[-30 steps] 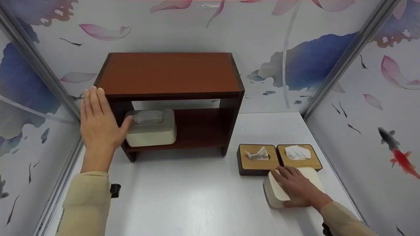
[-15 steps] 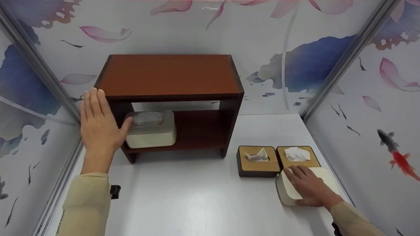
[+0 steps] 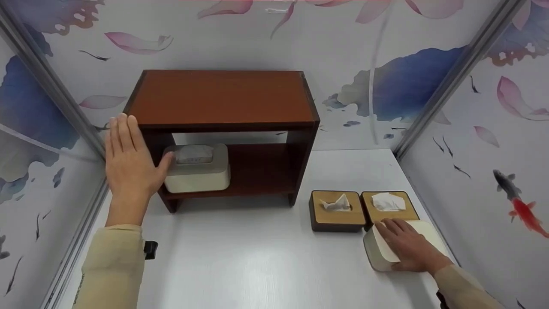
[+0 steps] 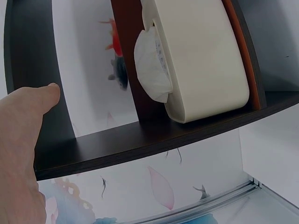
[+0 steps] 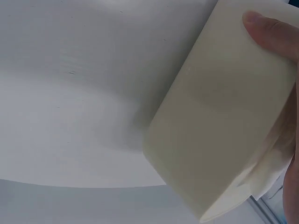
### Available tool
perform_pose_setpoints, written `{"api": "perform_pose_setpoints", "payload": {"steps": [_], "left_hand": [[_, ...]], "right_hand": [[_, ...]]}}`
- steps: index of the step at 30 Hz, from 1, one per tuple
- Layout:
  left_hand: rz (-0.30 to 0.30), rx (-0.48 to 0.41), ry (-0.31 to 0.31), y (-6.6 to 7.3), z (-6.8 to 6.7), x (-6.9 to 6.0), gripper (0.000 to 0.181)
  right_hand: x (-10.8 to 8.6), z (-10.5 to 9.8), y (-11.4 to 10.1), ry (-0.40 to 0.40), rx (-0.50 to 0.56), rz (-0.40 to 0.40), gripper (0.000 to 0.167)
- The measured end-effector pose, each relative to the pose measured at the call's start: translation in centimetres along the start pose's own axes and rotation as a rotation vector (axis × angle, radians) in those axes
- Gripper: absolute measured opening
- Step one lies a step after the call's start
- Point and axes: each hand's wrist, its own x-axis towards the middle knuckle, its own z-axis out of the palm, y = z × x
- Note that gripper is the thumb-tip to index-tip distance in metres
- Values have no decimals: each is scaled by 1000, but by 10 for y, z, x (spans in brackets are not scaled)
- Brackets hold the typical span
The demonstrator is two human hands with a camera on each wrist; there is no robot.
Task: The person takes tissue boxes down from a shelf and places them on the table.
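Observation:
A cream tissue box (image 3: 422,231) sits at the right of the white table, gripped from above by my right hand (image 3: 407,246). In the right wrist view the thumb (image 5: 273,35) presses its side, and tissue (image 5: 271,172) shows under the palm. My left hand (image 3: 131,167) is straight-fingered at the left side of a reddish-brown wooden shelf (image 3: 223,98), its thumb pointing in towards another cream tissue box (image 3: 199,180). That box stands at the left of the shelf's lower board, with tissue in its slot. In the left wrist view the thumb (image 4: 49,95) is at the dark frame.
Two tissue boxes with wooden tops, a left one (image 3: 336,212) and a right one (image 3: 388,208), stand side by side just behind the held box. Patterned panels (image 3: 484,141) with metal corner posts enclose the table (image 3: 240,249) at the back and sides.
My right hand has shifted the cream tissue box to the right, mostly in the first half second, so it uncovers more of the left wooden-topped box's front. My left hand stays put.

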Motion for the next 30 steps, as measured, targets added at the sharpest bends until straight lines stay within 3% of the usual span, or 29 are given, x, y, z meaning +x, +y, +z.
{"api": "perform_pose_setpoints", "payload": {"steps": [12,21,30], "left_hand": [[-2,8,-8,1,-2,0,106],[4,1,-13,1,-1,-1,105],[-3,14,-21,1,-1,-1,105]], "right_hand": [[2,-3,-3,-94,37,54,123],[3,-13,-8,-81,147,63,123],[10,-23,-14,-135,270,169,100]]}}
